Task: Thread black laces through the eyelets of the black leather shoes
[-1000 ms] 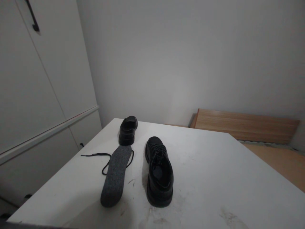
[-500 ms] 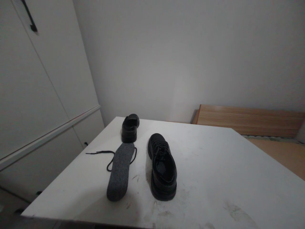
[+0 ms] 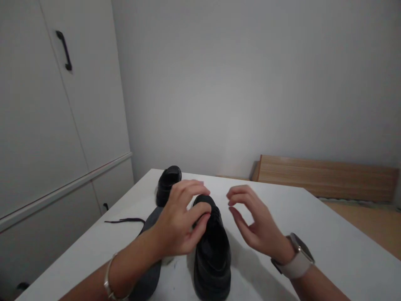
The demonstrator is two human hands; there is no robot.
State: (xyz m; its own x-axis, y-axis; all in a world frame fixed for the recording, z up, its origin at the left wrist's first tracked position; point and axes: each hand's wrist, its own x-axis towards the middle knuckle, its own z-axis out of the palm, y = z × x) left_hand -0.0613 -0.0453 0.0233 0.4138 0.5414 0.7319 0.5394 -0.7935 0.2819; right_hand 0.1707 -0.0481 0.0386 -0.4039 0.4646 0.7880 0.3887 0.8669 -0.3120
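A black lace-up shoe [image 3: 212, 267] stands upright on the white table, its toe pointing away from me. My left hand [image 3: 188, 221] hovers over its left side with curved, parted fingers and covers part of the laces. On the other side, my right hand [image 3: 255, 221] is raised in the air, fingers bent and a gap between them and the thumb. Neither hand visibly holds anything. Under my left forearm lies a grey insole [image 3: 146, 281], largely hidden. A second black shoe [image 3: 164, 190] stands farther back, and a black shoelace [image 3: 125, 220] trails to the left.
The white table [image 3: 282, 234] has its far edge near a pale wall [image 3: 219, 83]. White cabinets [image 3: 90, 104] with a black handle [image 3: 66, 50] rise on the left. A wooden board [image 3: 326, 175] stands beyond the table at the right.
Both hands have come into view from below and are now over and beside the nearer shoe. The camera has tilted up slightly, so the shoes appear lower. The shoes and insole keep their places.
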